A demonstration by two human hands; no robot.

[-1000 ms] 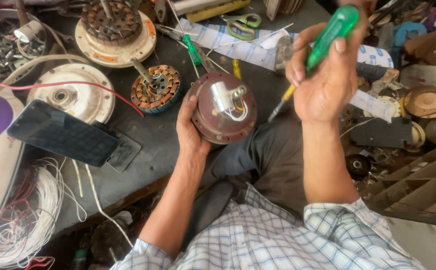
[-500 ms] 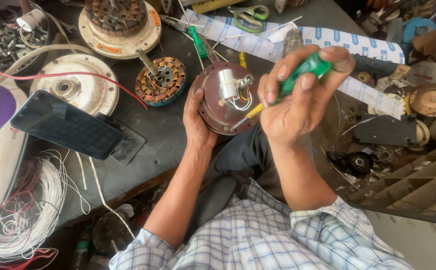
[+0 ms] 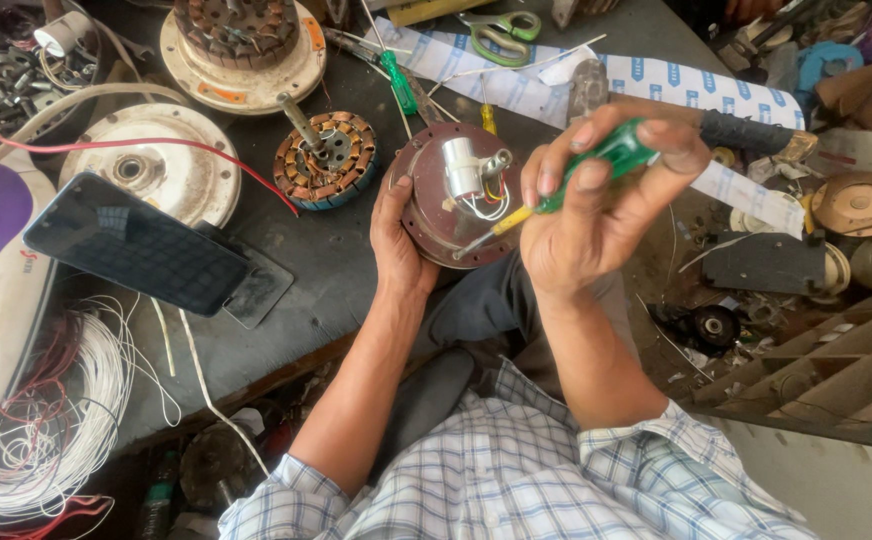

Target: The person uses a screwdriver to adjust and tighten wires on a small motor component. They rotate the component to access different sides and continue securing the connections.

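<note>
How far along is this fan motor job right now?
Done: one motor lies stripped, its copper-wound stator and white cover separate on the bench. In hand: the left hand steadies a brown round motor housing on edge, and the right hand sets the tip of a green-handled screwdriver against its face. Left: that housing is closed, with its capacitor and wires attached.

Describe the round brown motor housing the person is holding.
The motor housing is a dark reddish-brown metal disc, scuffed, tilted toward the camera at the bench edge. A silvery cylinder sits at its centre with white and yellow wires looping out. The left hand grips its left rim; the screwdriver in the right hand touches its lower face.
</note>
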